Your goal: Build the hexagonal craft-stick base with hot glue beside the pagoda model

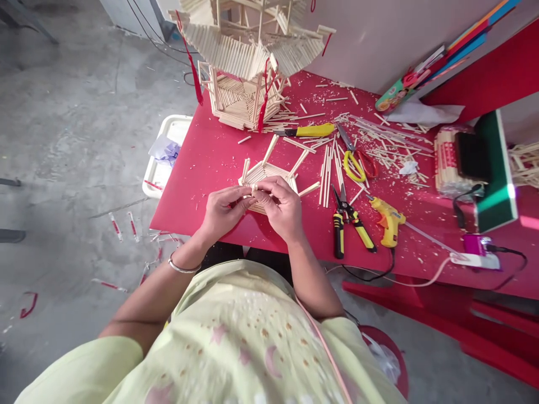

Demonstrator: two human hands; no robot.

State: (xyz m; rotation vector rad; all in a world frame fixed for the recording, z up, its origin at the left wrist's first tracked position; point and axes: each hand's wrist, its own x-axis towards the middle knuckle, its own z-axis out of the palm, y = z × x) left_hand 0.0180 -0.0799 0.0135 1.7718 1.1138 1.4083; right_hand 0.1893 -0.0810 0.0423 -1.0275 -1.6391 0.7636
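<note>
My left hand [228, 211] and my right hand [279, 209] meet at the near side of a small hexagonal frame [275, 170] of pale wooden sticks. Both are closed, thumbs and fingertips pinched together around a wooden stick [254, 188], of which only a pale end shows. My fingers hide most of it, so I cannot tell whether it touches the frame. Short stick posts [270, 149] stand up and lean outward from the frame's corners. The frame lies on the red table [189, 191].
Behind stands a stick-built pagoda [248, 53] with red tassels. To the right lie a yellow utility knife [315, 130], scissors [353, 166], pruning shears [347, 212], a yellow glue gun [386, 220], loose sticks [327, 175] and a power strip [475, 260]. A white tray [152, 180] sits left.
</note>
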